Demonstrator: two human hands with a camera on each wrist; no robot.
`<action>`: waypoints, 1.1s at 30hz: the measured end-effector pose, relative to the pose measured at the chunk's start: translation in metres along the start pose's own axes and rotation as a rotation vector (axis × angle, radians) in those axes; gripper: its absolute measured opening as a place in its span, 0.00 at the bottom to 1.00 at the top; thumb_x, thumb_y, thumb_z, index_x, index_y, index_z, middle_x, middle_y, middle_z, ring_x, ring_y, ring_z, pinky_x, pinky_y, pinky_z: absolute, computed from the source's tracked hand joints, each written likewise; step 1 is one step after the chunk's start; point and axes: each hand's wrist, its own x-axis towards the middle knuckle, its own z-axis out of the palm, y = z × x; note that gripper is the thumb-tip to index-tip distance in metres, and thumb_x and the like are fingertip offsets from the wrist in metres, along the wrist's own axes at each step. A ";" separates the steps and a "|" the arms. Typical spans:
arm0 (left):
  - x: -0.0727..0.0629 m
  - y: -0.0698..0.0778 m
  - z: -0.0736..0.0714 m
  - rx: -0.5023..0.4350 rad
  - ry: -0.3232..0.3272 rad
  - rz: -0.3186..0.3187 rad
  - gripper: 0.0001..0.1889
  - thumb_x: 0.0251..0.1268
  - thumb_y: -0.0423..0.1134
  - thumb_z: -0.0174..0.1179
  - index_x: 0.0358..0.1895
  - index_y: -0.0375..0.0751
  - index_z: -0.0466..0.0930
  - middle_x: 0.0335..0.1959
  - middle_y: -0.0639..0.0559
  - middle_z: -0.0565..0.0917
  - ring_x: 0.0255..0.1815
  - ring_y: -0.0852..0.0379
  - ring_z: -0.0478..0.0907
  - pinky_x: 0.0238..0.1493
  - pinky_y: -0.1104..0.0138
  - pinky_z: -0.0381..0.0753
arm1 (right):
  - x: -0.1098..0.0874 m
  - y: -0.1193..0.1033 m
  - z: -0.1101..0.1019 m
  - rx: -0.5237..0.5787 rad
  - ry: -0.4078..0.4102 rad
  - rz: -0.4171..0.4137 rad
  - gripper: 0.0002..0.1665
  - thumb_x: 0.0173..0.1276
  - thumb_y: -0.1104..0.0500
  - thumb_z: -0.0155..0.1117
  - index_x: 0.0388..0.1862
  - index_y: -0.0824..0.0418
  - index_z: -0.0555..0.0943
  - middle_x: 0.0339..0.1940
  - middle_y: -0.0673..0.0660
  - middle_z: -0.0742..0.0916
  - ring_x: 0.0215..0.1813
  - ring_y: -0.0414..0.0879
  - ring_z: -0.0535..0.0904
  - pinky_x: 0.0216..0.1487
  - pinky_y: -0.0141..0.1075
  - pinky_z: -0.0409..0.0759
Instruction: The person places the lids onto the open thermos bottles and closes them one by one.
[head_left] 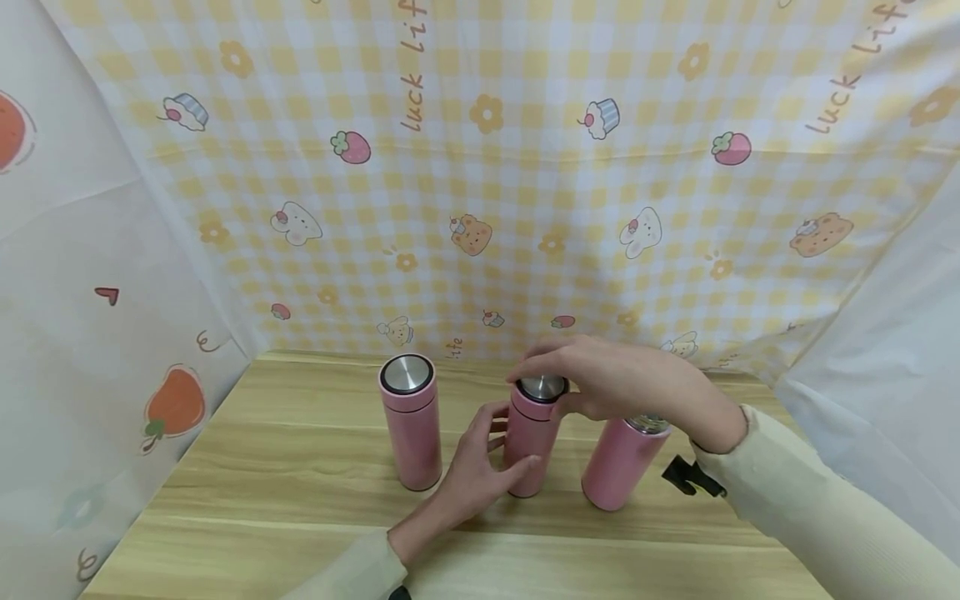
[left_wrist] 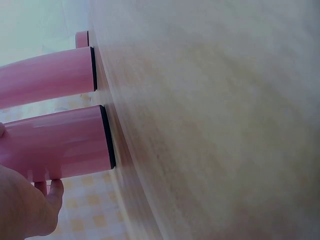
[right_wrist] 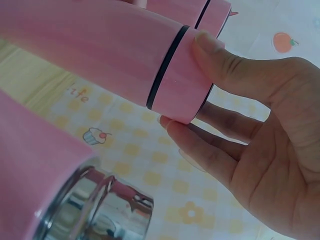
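Observation:
The middle pink thermos bottle stands upright on the table, with both hands on it. My left hand holds its body from the left, fingers behind and thumb in front. From above, my right hand grips the pink lid, thumb on one side and fingers on the other. The lid sits on the bottle, a black ring at its lower edge. Beside it on the right is another pink bottle without a lid, its shiny metal neck bare and partly hidden by my right wrist in the head view.
To the left stands a third pink bottle with its silver-topped lid on. A short pink piece shows beyond the lidless bottle. The wooden table backs onto a checked cloth; white cloth hangs at the sides.

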 end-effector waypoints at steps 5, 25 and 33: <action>0.001 -0.017 0.002 -0.001 -0.005 0.002 0.37 0.64 0.38 0.73 0.72 0.49 0.62 0.65 0.52 0.70 0.61 0.50 0.74 0.60 0.54 0.78 | 0.001 0.000 0.001 -0.012 0.009 0.012 0.33 0.63 0.65 0.76 0.67 0.54 0.80 0.58 0.49 0.79 0.43 0.40 0.79 0.41 0.31 0.81; 0.000 -0.018 0.000 0.012 -0.020 -0.010 0.37 0.64 0.43 0.73 0.72 0.52 0.61 0.66 0.56 0.70 0.62 0.54 0.73 0.61 0.58 0.78 | 0.003 -0.004 0.003 -0.014 0.029 0.065 0.32 0.62 0.58 0.79 0.66 0.51 0.81 0.55 0.49 0.81 0.46 0.44 0.79 0.43 0.37 0.82; 0.001 -0.019 0.001 0.024 -0.014 0.005 0.37 0.64 0.42 0.73 0.72 0.51 0.62 0.65 0.55 0.70 0.61 0.52 0.74 0.60 0.57 0.78 | 0.005 -0.005 0.003 -0.033 0.046 0.063 0.31 0.60 0.56 0.80 0.64 0.53 0.82 0.51 0.49 0.81 0.41 0.43 0.78 0.39 0.35 0.80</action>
